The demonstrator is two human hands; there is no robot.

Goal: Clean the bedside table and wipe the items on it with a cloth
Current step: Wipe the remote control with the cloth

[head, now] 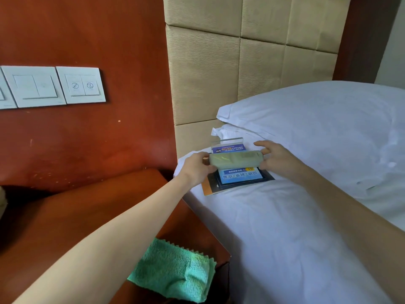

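Switch plates (54,86): white, up on the red-brown wall, far left of the remote control and well above the table.
Bedside table (72,216): red-brown wood, bare on its far part, down and left of the remote control, butted against the bed.
Green cloth (175,270): lying loose and crumpled on the table's near right corner, well below the remote control, partly under the left forearm, and in nobody's grasp.
Left hand (197,168): reaching across from the table side and pinching the left end of the remote control, fingers wrapped round it.
Remote control (235,161): pale, long, held level between the two hands, crosswise over the bed; it looks blurred.
Acrylic card stand (229,145): clear, with a blue printed card, just behind the remote control, lying on the sheet.
Blue card on dark tray (240,176): flat on the bed directly under the remote control, an orange-edged booklet (208,189) poking out beneath it.
Right hand (276,157): thumb and fingertips closed on the remote control's right end.
Pillow (317,128): white, right of the remote control, against the padded beige headboard (241,62).
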